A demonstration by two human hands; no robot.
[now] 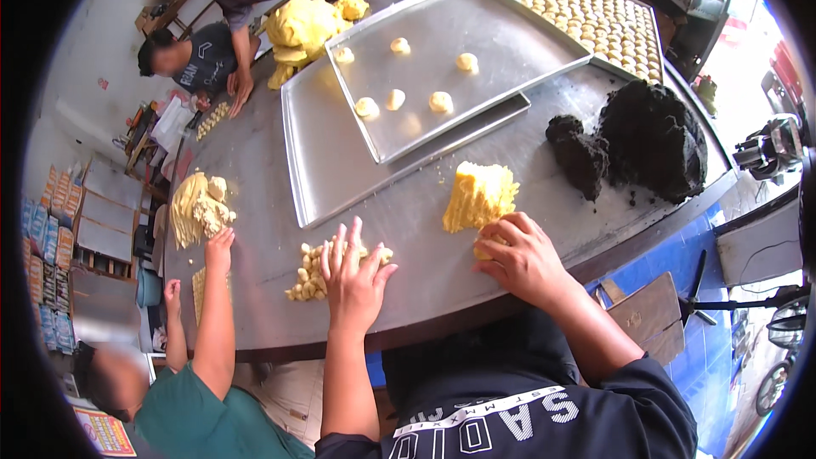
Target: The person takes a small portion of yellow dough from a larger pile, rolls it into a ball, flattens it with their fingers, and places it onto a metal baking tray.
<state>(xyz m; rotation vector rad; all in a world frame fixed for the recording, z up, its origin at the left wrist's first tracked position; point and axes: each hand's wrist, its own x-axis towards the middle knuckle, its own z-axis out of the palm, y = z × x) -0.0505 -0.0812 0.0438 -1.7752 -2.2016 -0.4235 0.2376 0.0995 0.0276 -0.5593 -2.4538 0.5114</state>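
Yellow dough block (480, 195), right hand (523, 257) — grip pinching a piece, left hand (353, 276) spread flat over small dough pieces (310, 276)

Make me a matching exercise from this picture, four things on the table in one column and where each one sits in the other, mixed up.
Things:
1. dark dough mound
2. yellow dough block
3. small dough pieces
4. round dough balls

Places:
A. under the left hand
B. on the upper tray
C. just above the right hand
D. table's right side

Pairs: 1-D, 2-C, 3-A, 4-B
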